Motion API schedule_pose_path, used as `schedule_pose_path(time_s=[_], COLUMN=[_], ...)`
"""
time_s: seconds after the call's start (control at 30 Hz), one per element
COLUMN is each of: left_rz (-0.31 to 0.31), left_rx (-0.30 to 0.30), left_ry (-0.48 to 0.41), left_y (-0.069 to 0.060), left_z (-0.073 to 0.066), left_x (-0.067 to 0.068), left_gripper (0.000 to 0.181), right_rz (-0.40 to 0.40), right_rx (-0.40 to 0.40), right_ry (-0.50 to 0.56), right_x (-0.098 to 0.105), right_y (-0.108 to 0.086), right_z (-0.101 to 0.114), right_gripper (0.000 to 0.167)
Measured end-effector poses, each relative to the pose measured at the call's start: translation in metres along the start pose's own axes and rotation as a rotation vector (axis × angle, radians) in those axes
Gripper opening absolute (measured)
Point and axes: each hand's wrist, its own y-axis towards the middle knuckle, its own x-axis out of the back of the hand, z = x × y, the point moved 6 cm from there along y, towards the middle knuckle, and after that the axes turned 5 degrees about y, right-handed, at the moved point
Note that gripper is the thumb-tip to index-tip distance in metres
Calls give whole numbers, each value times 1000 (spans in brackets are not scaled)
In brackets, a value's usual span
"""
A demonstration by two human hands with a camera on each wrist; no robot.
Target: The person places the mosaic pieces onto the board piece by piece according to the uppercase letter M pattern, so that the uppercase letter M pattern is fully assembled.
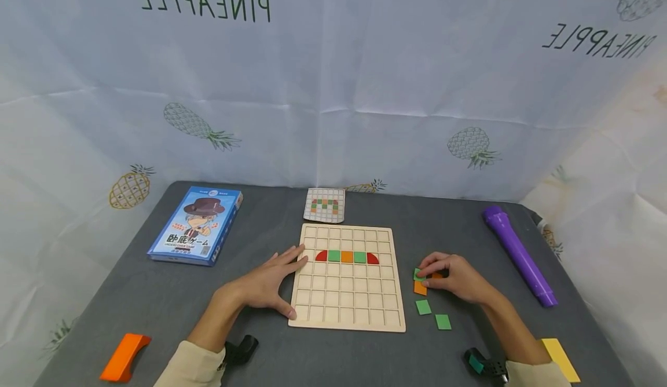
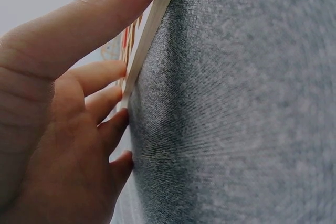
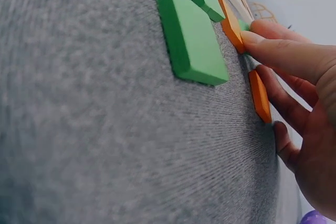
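Observation:
A wooden grid board (image 1: 346, 306) lies mid-table. One of its rows holds a red quarter-round piece at each end, with green tiles and an orange tile (image 1: 347, 256) between. My left hand (image 1: 266, 283) rests against the board's left edge, fingers spread, the thumb near its lower corner; the left wrist view shows the fingertips along the board's side (image 2: 152, 30). Right of the board, my right hand (image 1: 458, 277) pinches a green tile (image 1: 417, 273) between thumb and forefinger. An orange tile (image 1: 420, 288) lies just beside it. Another orange tile (image 3: 259, 97) is under the other fingers.
Two green tiles (image 1: 443, 322) lie nearer me. A small pattern card (image 1: 325, 205) sits behind the board. Around the table are a blue game box (image 1: 198, 225), a purple tube (image 1: 518, 254), an orange block (image 1: 124, 358) and a yellow block (image 1: 561, 361).

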Motion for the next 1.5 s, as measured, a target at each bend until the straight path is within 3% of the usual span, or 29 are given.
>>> schedule_pose_path(time_s=[0.2, 0.57, 0.97, 1.27, 1.5], left_rz=[-3, -8, -2, 5, 1], left_rx=[-3, -13, -4, -3, 22], left_ry=[4, 10, 19, 6, -1], left_y=[3, 6, 6, 2, 0], left_z=[-2, -3, -2, -2, 0], left_x=[-1, -1, 0, -1, -1], left_gripper=[114, 113, 114, 114, 114], right_rz=[4, 33, -71, -93, -55], right_rx=[33, -22, 17, 32, 30], right_ry=[-24, -54, -22, -20, 27], right_x=[3, 5, 10, -2, -16], right_y=[0, 0, 4, 18, 34], right_z=[2, -4, 9, 17, 26], right_gripper=[14, 14, 15, 17, 19])
